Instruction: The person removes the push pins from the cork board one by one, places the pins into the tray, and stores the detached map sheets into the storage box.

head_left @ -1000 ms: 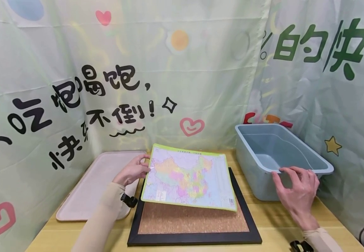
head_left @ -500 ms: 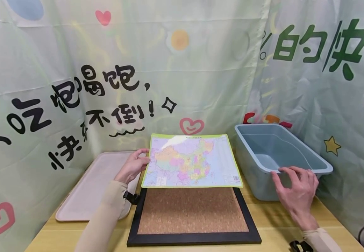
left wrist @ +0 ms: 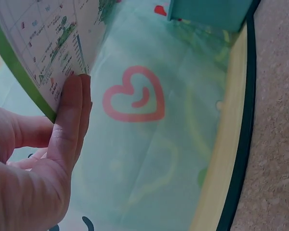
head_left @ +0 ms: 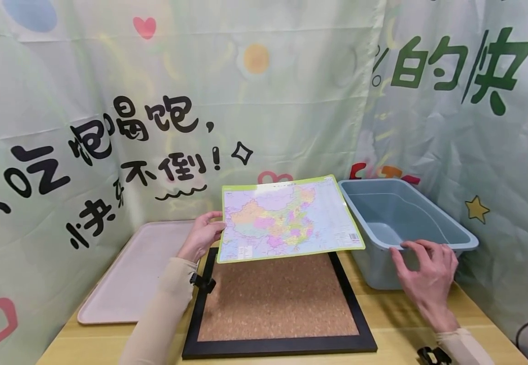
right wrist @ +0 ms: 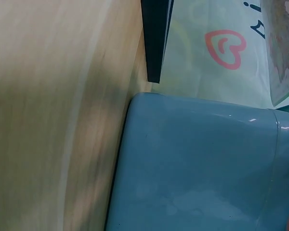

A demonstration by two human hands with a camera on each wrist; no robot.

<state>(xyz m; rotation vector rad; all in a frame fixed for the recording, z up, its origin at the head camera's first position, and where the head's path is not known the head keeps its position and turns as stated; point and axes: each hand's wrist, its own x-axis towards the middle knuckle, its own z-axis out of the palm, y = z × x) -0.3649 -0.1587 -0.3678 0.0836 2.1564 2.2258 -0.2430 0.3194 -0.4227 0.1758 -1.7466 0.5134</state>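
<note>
My left hand (head_left: 200,237) pinches the left edge of a laminated map of China (head_left: 268,223) with a green border. The map is raised and tilted above the back of a cork board (head_left: 277,304) in a black frame. In the left wrist view, the thumb and straight fingers (left wrist: 70,120) clasp the map's edge from both sides. My right hand (head_left: 430,279) holds the near rim of a blue plastic tub (head_left: 378,263), with its fingers bent over the rim. The right wrist view shows mostly the tub's outer wall (right wrist: 197,163).
A pale pink tray (head_left: 127,289) lies on the wooden table (head_left: 85,344) to the left of the board. A printed cloth curtain (head_left: 291,126) hangs close behind and at both sides. The map's right corner overlaps the tub in the head view.
My left hand has raised the map up and to the right, uncovering more of the cork. The map's right side has tipped upward. My right hand stays at the tub's rim.
</note>
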